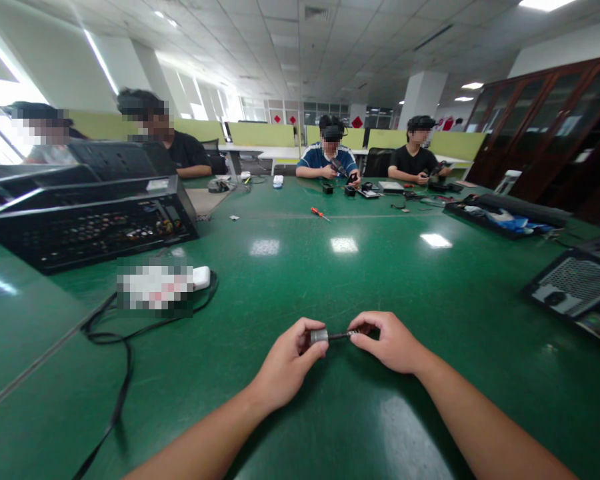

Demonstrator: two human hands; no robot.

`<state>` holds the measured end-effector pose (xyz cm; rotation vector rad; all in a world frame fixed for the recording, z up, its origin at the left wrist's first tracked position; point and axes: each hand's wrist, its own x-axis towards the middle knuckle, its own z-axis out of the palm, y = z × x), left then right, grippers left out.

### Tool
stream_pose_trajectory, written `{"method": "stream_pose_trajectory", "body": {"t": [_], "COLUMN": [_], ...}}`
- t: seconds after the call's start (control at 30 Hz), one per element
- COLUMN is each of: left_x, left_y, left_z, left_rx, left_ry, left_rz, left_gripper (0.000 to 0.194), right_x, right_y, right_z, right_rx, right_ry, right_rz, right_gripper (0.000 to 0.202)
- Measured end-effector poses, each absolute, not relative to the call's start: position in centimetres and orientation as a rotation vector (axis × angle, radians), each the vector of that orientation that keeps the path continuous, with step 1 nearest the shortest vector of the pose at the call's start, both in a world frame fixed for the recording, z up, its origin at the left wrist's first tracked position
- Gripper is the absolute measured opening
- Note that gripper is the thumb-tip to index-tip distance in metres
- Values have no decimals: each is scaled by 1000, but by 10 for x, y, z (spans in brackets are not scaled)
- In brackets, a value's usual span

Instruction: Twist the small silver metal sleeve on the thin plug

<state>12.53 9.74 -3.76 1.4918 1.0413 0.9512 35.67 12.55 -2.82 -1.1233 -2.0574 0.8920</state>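
Two bare hands work a small grey metal cylinder (pixel 319 336) just above or on a green desk (pixel 230 300); which of the two cannot be told. The left hand (pixel 285 370) has the cylinder pinched between thumb and curled fingers, while the right hand (pixel 395 343), thumb and forefinger nearly closed, grips the far end of a slim dark lead (pixel 338 336) running from it, a glint of metal showing at the fingertips. The cylinder sits at the left hand's fingertips, between the two hands, with the lead bridging the gap. It looks rigid and smooth, probably dense for its size and apt to roll or slip; its curved sides seem the surest hold. The lead appears thinner and more easily strained, best taken near its end without tugging.
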Motion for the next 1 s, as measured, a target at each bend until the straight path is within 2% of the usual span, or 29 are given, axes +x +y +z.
{"method": "stream_pose_trajectory", "body": {"t": [0.8,1.0], "left_x": [126,125], "left_y": [98,100], "left_z": [-35,-35], "left_rx": [1425,1422], "left_ry": [1030,1043], "left_rz": [972,967], "left_gripper": [25,27], "right_x": [370,393], "right_y": [132,150], "right_z": [-28,-38], "right_rx": [-1151,-1238], "right_ry": [-2051,-1904], "right_rz": [919,1008], "right_gripper": [14,15]}}
